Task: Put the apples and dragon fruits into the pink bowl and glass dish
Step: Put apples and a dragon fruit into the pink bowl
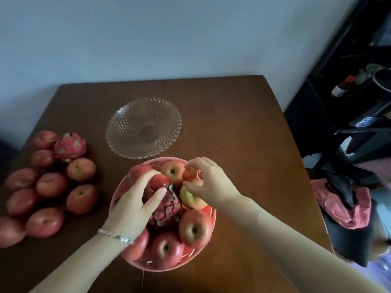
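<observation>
The pink bowl point(208, 240) stands at the table's near middle, filled with several red apples around a dragon fruit point(167, 210). My left hand point(135, 206) reaches into the bowl with fingers closed on a small red apple point(159, 181). On the bowl's far right side, my right hand point(208, 180) pinches another apple point(190, 173). The glass dish point(143, 127) sits empty just beyond the bowl. On the table's left lie several loose apples point(51, 184) and a second dragon fruit point(70, 146).
The brown wooden table point(243, 127) stands against a pale wall. To its right are dark furniture point(349, 102) with small items and a pink cloth point(342, 208) on a dark seat.
</observation>
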Available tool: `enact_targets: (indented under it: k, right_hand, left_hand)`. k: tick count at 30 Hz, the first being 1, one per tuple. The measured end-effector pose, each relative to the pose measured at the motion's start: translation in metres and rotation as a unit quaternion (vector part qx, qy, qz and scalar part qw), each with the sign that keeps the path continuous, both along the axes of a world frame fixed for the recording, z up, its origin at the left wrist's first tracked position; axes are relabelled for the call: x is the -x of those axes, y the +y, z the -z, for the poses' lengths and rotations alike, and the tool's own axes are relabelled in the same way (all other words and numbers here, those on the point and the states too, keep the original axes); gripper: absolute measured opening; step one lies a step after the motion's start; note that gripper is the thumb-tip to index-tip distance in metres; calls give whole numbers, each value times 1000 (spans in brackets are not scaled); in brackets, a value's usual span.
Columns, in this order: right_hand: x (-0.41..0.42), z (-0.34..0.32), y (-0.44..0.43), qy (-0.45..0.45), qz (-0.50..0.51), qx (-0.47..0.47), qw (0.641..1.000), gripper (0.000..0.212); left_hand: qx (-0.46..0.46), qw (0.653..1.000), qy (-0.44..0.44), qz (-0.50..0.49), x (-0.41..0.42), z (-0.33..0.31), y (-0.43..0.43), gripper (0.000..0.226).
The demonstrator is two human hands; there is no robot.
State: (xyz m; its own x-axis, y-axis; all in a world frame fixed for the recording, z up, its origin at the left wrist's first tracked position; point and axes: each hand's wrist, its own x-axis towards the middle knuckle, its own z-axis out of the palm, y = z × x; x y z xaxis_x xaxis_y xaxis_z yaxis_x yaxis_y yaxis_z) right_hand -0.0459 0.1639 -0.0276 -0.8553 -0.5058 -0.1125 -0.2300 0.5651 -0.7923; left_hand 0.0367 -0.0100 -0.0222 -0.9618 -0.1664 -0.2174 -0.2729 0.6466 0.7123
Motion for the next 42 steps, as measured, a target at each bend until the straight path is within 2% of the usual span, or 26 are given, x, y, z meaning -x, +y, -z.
enact_targets:
  k: [4, 8, 11, 13, 16, 19, 21, 23, 25, 28, 34, 38, 42]
  right_hand:
    - [-13, 13, -35, 47, -61, -112, 991, 41]
    - [-21, 17, -37, 51, -72, -145, 985, 56]
    - [-24, 0, -34, 30, -65, -55, 996, 65]
    - [-25, -15, -35, 21, -108, 4, 994, 67]
    - [-30, -24, -38, -1, -154, -3, 988, 72]
    - [-34, -19, -39, 18, -127, 1, 992, 59]
    - [-33, -16, -36, 18, -88, 19, 996, 47]
    - [-30, -13, -31, 26, -24, 10, 999, 41]
    - [-26, -9, -25, 26, 38, 11, 999, 37]
    - [-24, -4, -18, 6, 84, 24, 996, 34]
    - [-30, -2, -2, -22, 88, 17, 996, 37]
    - [-34, 0, 2, -29, 96, 16, 995, 36]
    - [-41, -6, 3, -38, 54, -6, 998, 30]
  left_hand:
    - [-29, 999, 31, -3, -16, -16, -18, 31]
    - [-19, 1000, 21, 12, -26, -21, -29, 28]
    - [-6, 999, -11, 44, -21, -21, -31, 26]
    - [-4, 996, -35, 77, -15, -23, -32, 30]
    - [-21, 990, -56, 125, -5, -26, -31, 25]
    - [-40, 985, -88, 143, 1, -27, -34, 32]
    - [-63, 986, -104, 115, 8, -28, -38, 36]
    - [-23, 993, -76, 85, 19, -28, -44, 37]
    - [60, 996, -24, 65, 33, -25, -47, 34]
    - [124, 988, 1, 90, 47, -10, -42, 34]
    - [142, 980, 9, 138, 54, 10, -34, 36]
    - [221, 962, 4, 160, 59, 8, -30, 31]
    - [247, 953, -18, 174, 56, 11, -34, 35]
